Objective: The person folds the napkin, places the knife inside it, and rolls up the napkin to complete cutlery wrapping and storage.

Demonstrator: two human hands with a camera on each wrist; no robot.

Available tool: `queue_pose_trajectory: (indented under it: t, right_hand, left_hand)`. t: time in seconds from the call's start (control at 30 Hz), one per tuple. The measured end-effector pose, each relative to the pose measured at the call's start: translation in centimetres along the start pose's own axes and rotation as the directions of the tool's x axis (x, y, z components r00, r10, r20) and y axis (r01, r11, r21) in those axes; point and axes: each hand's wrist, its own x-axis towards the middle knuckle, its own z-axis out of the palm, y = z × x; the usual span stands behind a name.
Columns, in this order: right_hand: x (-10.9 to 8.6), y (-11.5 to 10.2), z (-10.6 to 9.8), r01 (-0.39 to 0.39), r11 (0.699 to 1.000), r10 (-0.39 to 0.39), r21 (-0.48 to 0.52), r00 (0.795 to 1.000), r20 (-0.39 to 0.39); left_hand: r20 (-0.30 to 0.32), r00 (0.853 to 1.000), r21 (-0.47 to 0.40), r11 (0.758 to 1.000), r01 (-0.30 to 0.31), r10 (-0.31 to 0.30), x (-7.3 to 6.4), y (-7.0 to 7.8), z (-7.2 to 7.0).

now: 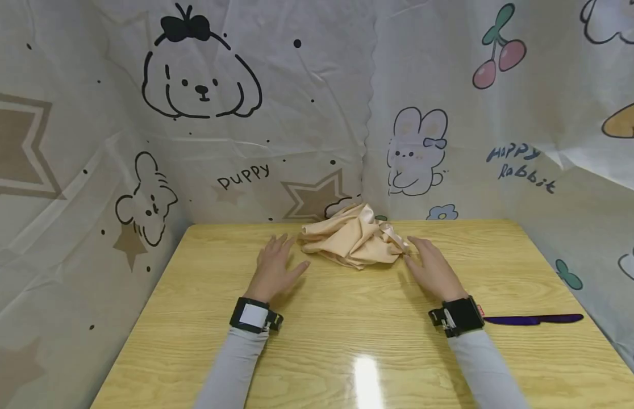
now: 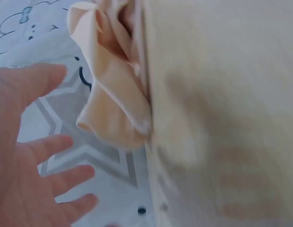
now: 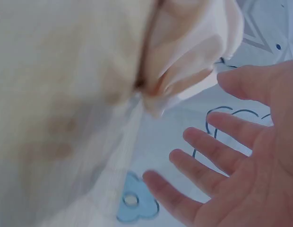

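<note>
A crumpled piece of peach satin-like cloth [image 1: 353, 238] lies heaped at the far side of the wooden table [image 1: 317, 318]. To its left, my left hand [image 1: 275, 270] hovers with fingers spread and thumb pointing toward the cloth. My right hand [image 1: 436, 268] is on the other side, its fingertips right by the cloth's right end. In the left wrist view a gap shows between the left hand [image 2: 38, 151] and the cloth [image 2: 108, 80]. The right wrist view has the right hand [image 3: 231, 156] with fingers extended, thumb tip near the cloth [image 3: 193, 42]. Neither hand holds anything.
A dark purple knife [image 1: 534, 320] lies on the table to the right of my right wrist. Behind and beside the table hangs a pale curtain [image 1: 307, 130] printed with cartoon animals and stars. Each wrist wears a black strap [image 1: 253, 314].
</note>
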Motion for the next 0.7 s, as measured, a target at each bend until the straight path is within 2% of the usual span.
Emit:
queue_pose_trajectory:
  t: [0.1, 0.2, 0.3, 0.4, 0.53, 0.7]
  right_hand:
    - [1.7, -0.8, 0.5, -0.002, 0.995, 0.002, 0.098, 1.0, 0.001]
    - [2.9, -1.5, 1.2, -0.011, 0.989, 0.007, 0.15, 1.0, 0.029]
    - [2.9, -1.8, 1.9, -0.04, 0.99, 0.035, 0.132, 0.999, 0.042]
    - [2.8, -1.9, 1.9, -0.044, 0.993, 0.038, 0.112, 0.998, 0.054]
    - [2.6, -2.0, 0.9, -0.025, 0.991, 0.013, 0.129, 0.996, 0.092]
    - [2.0, -2.4, -1.5, -0.024, 0.986, 0.013, 0.165, 0.998, 0.065]
  left_hand:
    - [0.042, 0.999, -0.095, 0.996, -0.001, 0.005, 1.9, 0.9, 1.0]
    - [0.075, 0.997, -0.17, 0.985, 0.008, 0.005, 3.4, 2.1, 1.9]
    - [0.069, 0.998, -0.233, 0.972, 0.013, 0.004, 3.9, 3.3, 2.9]
    - [0.054, 0.998, -0.243, 0.97, 0.024, -0.011, 4.1, 4.2, 3.1]
    - [0.019, 1.0, -0.195, 0.98, 0.026, -0.023, 4.2, 4.7, 2.4]
    - [-0.094, 0.995, -0.173, 0.984, -0.034, 0.017, 3.5, 4.5, -0.3]
